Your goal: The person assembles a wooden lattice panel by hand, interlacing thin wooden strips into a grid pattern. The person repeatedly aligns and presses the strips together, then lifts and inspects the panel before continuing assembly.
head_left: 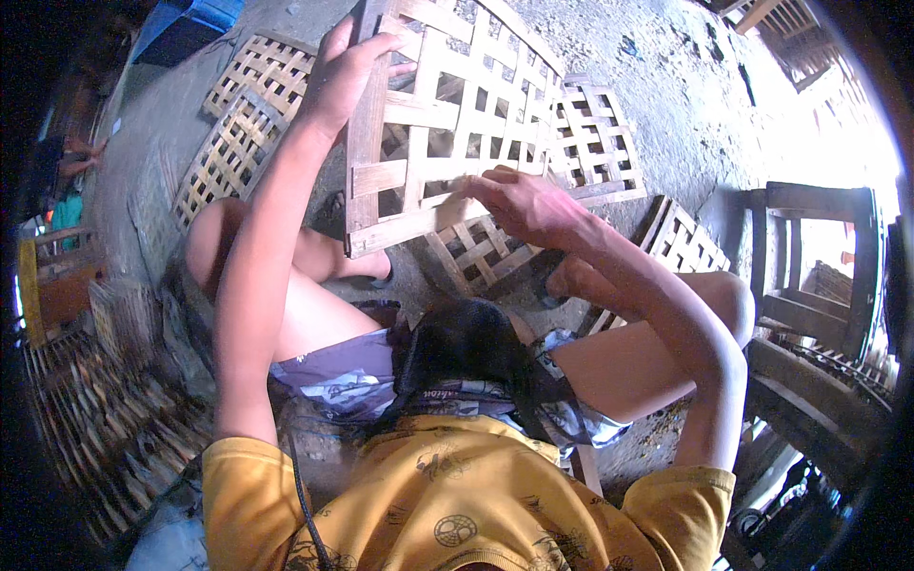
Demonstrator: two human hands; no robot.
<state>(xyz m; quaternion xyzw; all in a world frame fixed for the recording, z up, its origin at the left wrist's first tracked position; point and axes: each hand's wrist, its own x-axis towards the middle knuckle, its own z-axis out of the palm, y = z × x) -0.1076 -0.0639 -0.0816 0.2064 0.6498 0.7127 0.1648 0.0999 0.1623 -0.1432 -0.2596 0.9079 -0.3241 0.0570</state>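
Observation:
A woven lattice panel (pixel 366 133) of pale, flat wood or bamboo strips stands tilted in front of me. Its side bar is gripped by my left hand (pixel 345 81), with the fingers wrapped over the edge near the top. At the panel's lower part is my right hand (pixel 533 207), its fingers curled in against the strips. A pale, blurred bit shows at those fingertips; I cannot make out what it is. Below the raised panel, another lattice panel (pixel 473 249) lies on the ground between my feet.
More lattice panels lie on the ground: left (pixel 228 152), right (pixel 595 138) and near my right knee (pixel 687 240). A blue container (pixel 186 30) sits at the far left. Dark wooden frames (pixel 819 205) stand at the right. Slats (pixel 114 419) are stacked at the left, with another person's hand (pixel 93 152) beyond.

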